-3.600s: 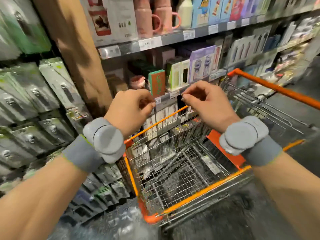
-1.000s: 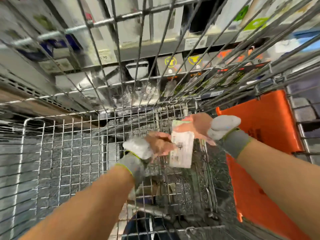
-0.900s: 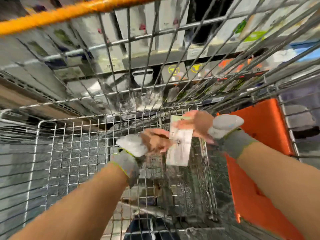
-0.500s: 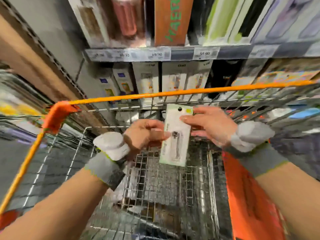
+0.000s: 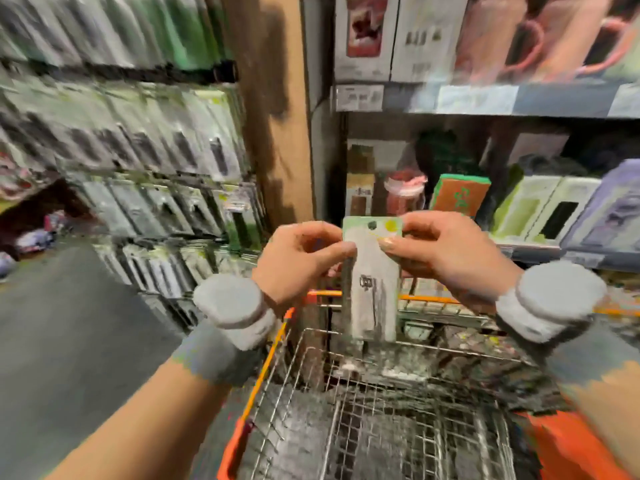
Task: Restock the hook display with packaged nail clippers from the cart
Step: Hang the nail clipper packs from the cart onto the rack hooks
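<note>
Upright between the two hands, the packaged nail clipper (image 5: 372, 282) hangs above the front of the wire cart (image 5: 381, 427). Its upper left edge is pinched by the left hand (image 5: 298, 261) and its upper right corner by the right hand (image 5: 446, 254), both clamped on the card. To the left, blurred, the hook display (image 5: 145, 161) carries rows of similar packs.

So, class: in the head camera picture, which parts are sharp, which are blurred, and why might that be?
Head view: the nail clipper package and both hands, left hand and right hand, are fairly sharp; the hook display is smeared, likely by head motion; the shelf edge bows from wide-angle distortion.
</note>
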A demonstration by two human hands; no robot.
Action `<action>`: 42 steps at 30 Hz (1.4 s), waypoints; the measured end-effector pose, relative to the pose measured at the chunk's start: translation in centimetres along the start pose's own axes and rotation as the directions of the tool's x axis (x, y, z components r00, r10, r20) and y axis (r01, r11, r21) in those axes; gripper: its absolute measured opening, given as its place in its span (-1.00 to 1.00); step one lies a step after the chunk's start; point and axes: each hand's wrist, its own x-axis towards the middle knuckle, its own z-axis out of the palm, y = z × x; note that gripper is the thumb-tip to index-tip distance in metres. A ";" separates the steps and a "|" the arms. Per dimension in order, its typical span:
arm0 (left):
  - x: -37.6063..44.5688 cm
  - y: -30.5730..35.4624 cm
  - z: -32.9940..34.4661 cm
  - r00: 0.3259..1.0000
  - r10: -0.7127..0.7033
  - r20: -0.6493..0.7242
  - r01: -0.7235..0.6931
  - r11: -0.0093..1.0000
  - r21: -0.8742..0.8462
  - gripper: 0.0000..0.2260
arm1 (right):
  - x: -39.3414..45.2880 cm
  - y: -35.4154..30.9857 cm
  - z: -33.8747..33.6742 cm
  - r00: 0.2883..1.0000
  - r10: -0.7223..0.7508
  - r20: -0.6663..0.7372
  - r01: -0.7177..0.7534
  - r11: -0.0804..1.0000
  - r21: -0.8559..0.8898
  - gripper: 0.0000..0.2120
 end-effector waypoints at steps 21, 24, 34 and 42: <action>-5.9 8.0 -25.7 0.964 0.202 -0.172 -0.178 0.974 0.142 -0.89 | 6.0 -14.5 22.0 0.964 -0.263 0.033 0.264 0.963 -0.052 -0.75; -5.9 7.1 -28.9 0.961 0.191 -0.200 -0.163 0.975 0.149 -0.90 | 7.5 -14.7 25.1 0.968 -0.247 0.040 0.250 0.966 -0.072 -0.74; -2.3 1.6 -39.7 0.979 0.190 -0.078 -0.153 0.929 0.338 -0.90 | 12.5 -12.9 34.8 0.969 -0.226 -0.103 0.188 0.938 -0.292 -0.82; 2.1 -3.4 -42.8 0.988 0.150 0.041 -0.147 0.814 0.562 -0.96 | 16.5 -9.2 39.1 0.940 -0.089 -0.329 -0.050 0.919 -0.392 -0.68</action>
